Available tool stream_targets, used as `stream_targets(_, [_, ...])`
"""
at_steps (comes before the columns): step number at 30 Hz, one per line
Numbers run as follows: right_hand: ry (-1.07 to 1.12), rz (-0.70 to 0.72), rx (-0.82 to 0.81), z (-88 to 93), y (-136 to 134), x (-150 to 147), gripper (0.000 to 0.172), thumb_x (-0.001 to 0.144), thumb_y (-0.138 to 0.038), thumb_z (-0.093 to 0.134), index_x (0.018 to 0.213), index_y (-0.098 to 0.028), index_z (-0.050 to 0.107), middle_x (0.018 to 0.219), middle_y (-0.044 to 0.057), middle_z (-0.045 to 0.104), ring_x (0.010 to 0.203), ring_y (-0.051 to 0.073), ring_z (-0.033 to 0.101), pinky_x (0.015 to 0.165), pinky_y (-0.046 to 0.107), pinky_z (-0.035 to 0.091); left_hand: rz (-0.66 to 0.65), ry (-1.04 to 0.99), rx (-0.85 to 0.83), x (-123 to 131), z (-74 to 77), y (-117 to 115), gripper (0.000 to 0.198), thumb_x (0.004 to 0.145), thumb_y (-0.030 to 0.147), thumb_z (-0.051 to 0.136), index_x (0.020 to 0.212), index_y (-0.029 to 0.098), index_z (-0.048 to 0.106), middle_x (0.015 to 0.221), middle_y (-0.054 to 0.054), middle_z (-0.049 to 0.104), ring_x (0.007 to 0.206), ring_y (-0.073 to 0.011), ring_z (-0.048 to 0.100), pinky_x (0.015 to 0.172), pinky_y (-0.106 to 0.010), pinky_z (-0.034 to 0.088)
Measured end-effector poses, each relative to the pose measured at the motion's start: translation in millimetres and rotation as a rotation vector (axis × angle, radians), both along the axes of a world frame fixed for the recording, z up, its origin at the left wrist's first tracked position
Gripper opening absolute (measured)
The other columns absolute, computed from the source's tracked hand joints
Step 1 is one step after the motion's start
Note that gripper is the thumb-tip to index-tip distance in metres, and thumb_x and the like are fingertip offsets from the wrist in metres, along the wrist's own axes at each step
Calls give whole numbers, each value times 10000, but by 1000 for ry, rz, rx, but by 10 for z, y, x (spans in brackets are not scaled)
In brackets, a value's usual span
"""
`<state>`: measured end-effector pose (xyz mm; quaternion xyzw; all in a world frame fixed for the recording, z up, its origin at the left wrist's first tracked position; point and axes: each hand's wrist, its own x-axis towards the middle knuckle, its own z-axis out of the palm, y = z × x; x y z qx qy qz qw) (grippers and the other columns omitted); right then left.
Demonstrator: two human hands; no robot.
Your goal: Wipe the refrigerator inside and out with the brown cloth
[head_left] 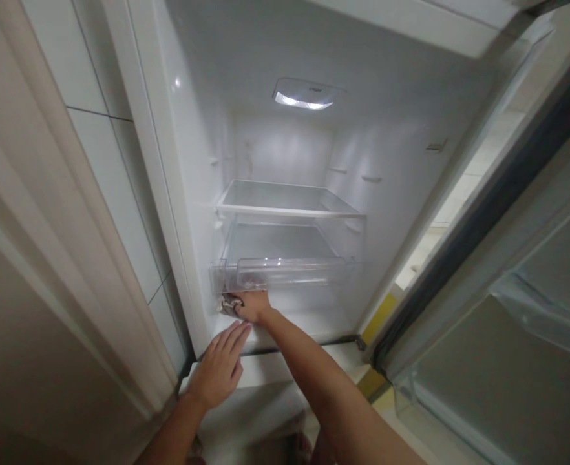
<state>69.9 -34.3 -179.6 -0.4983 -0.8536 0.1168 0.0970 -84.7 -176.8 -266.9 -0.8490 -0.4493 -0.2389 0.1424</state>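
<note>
My right hand reaches into the bottom left of the open fridge, under the clear drawer. Its fingers are closed on a crumpled grey-brown cloth, pressed near the left inner wall; part of the cloth and some fingertips are hidden. My left hand rests flat at the fridge's front bottom edge, just left of my right forearm, fingers stretched out with nothing in them.
A glass shelf with a white rim sits above the drawer. The fridge door, with clear bins, stands open to the right. A lamp glows inside. White wall tiles and a door frame are at left.
</note>
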Motion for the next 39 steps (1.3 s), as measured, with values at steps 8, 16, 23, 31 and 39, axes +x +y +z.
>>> stream_targets(8, [-57,-303,98,49,-163,1191,546,982,-608,601,1459,-356,681,1557,104,620,1483,382,500,1252,655,277,-20,-1,60,4,9,10,914,921,116,506,1758,243,162,1695,-38,508,1549,-246,461,1264,-409,340])
stream_targets(16, [3,-516,177,-35,63,1527,515,1000,-517,581,1459,-312,693,1518,96,656,1560,357,414,1315,589,223,-7,-2,64,30,12,15,886,922,130,525,1748,237,221,1689,-40,516,1547,-262,460,1251,-420,358])
stream_targets(23, [30,-354,145,-70,99,882,549,1016,-518,540,1468,-237,678,1528,103,646,1529,367,413,1273,537,253,6,1,32,25,-2,13,873,912,107,507,1739,230,254,1692,-39,510,1560,-257,441,1262,-424,345])
stream_targets(31, [-20,-148,67,-103,-296,687,588,1002,-626,551,1546,-408,595,1656,85,516,1543,347,416,1284,574,221,-12,-16,39,18,-11,15,920,906,100,499,1756,249,179,1689,-41,515,1551,-255,459,1246,-423,374])
stream_targets(39, [-13,-112,65,-12,-412,1231,548,935,-679,653,1434,-453,677,1603,24,572,1452,309,503,1235,510,302,-4,-11,81,20,-3,17,939,918,117,503,1763,261,119,1673,-36,536,1525,-252,493,1240,-417,387])
